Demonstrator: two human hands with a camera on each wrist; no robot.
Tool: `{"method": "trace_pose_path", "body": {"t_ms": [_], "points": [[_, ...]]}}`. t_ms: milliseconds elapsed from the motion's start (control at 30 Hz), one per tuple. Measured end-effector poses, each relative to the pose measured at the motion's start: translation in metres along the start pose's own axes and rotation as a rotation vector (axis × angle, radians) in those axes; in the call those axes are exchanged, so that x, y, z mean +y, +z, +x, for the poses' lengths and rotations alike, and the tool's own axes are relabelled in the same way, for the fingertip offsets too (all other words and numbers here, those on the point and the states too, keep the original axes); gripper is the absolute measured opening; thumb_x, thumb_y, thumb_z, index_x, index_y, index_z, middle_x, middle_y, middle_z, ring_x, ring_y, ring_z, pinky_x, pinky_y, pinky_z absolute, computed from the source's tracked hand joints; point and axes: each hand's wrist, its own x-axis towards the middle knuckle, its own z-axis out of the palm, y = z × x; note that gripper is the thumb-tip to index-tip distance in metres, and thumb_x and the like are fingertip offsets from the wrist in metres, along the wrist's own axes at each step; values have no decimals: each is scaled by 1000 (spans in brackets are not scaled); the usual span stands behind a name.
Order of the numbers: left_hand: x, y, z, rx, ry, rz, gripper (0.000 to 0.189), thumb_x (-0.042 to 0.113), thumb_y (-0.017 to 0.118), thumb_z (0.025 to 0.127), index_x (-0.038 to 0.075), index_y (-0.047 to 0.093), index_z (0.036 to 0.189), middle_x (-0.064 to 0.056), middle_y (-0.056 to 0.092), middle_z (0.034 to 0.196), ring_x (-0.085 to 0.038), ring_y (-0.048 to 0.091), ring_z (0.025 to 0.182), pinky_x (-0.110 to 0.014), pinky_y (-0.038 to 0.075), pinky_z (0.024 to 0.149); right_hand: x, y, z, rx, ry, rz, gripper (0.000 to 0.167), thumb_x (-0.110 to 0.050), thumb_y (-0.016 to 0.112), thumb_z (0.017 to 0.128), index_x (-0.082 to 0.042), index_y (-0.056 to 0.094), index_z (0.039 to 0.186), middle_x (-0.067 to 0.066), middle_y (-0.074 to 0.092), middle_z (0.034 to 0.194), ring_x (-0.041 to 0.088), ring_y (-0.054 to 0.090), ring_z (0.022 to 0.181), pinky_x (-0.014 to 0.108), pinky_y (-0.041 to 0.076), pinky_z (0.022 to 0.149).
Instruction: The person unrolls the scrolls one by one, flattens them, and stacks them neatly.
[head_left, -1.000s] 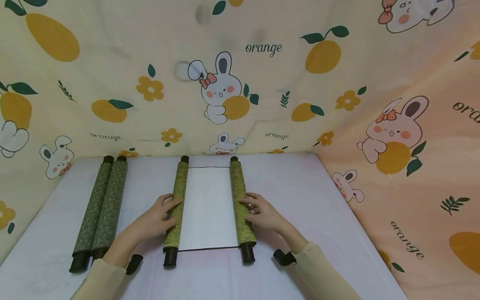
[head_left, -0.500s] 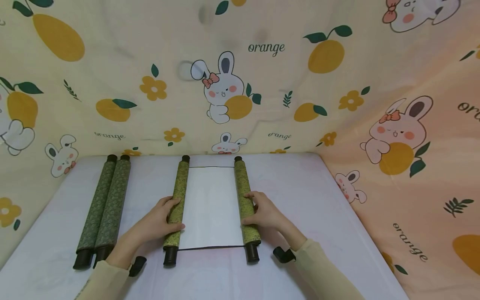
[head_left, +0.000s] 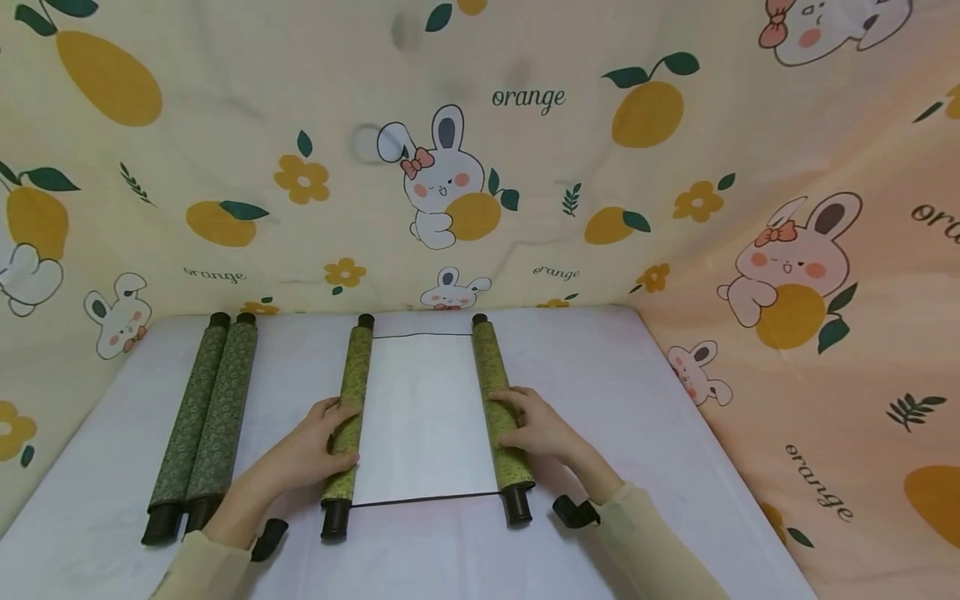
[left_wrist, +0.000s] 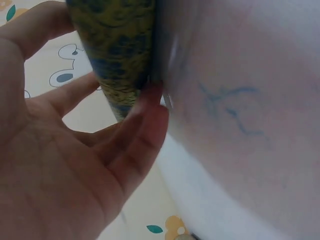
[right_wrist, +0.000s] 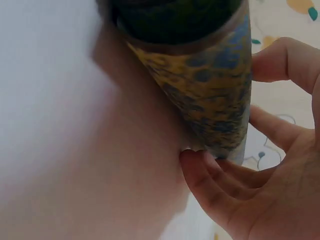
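Note:
A partly unrolled scroll lies on the table, its white sheet (head_left: 427, 417) stretched between two rolls with yellow-green floral covers and black end knobs. My left hand (head_left: 311, 442) grips the left roll (head_left: 357, 358), thumb on the inner side and fingers curled over it. In the left wrist view the fingertips (left_wrist: 150, 120) reach around the roll's edge. On the other side my right hand (head_left: 543, 429) holds the right roll (head_left: 491, 358). The right wrist view shows its fingers (right_wrist: 205, 180) curled at the underside of the patterned roll (right_wrist: 210, 95).
Two rolled scrolls with dark green floral covers (head_left: 225, 400) lie side by side at the left, close to my left forearm. A white cloth covers the table (head_left: 592, 375). Behind and to the right hangs a curtain (head_left: 525, 167) printed with rabbits and oranges.
The right roll has moved to the right with my right hand, and the left roll has shifted slightly left. More of the white sheet shows between them.

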Motion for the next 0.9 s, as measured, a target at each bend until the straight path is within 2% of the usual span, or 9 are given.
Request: {"method": "trace_pose_path", "body": {"t_ms": [200, 300, 400, 500, 633, 800, 900], "points": [[-4, -5, -3, 15, 22, 75, 64, 23, 76, 92, 4, 54, 149, -42, 26, 157, -66, 37, 136, -74, 46, 95, 5, -10, -8, 17, 23, -2, 67, -10, 73, 90, -15, 53, 153, 24, 32, 163, 32, 55, 120, 45, 51, 90], [-6, -5, -3, 28, 6, 114, 65, 32, 78, 92, 4, 56, 147, -41, 30, 156, -64, 40, 135, -74, 47, 93, 8, -15, -10, 31, 32, 33, 64, -17, 76, 92, -13, 54, 152, 20, 38, 160, 29, 56, 118, 45, 52, 91], [-7, -2, -1, 41, -34, 140, 74, 45, 81, 89, 4, 56, 145, -38, 33, 156, -61, 41, 136, -72, 48, 93, 9, -17, -10, 41, 30, 63, 71, -25, 84, 89, -10, 53, 151, 19, 48, 150, 28, 58, 111, 44, 52, 89], [-7, 1, 0, 57, -60, 151, 84, 51, 86, 83, 3, 54, 144, -38, 34, 155, -59, 42, 136, -69, 50, 90, 11, -15, -10, 41, 18, 38, 85, -31, 90, 83, -8, 48, 152, 18, 53, 143, 25, 57, 107, 41, 51, 85], [-8, 1, 1, 78, -51, 143, 84, 44, 90, 79, 1, 52, 140, -36, 38, 153, -58, 45, 133, -67, 51, 89, 14, -15, -12, 58, 16, -3, 92, -29, 93, 79, -7, 43, 154, 18, 52, 144, 27, 57, 112, 43, 51, 88], [-12, -1, -4, 79, -37, 88, 77, 33, 87, 83, -2, 50, 140, -34, 40, 153, -55, 43, 137, -67, 45, 101, 23, -22, -18, 73, 68, 11, 91, -27, 91, 81, -8, 42, 155, 18, 52, 145, 31, 59, 117, 46, 53, 92], [-17, -2, -8, 85, -24, 73, 77, 32, 84, 86, -5, 48, 142, -36, 37, 154, -57, 39, 139, -69, 41, 105, 29, -27, -23, 76, 90, 23, 89, -28, 89, 83, -8, 42, 156, 20, 49, 149, 33, 60, 119, 47, 55, 92]]}}
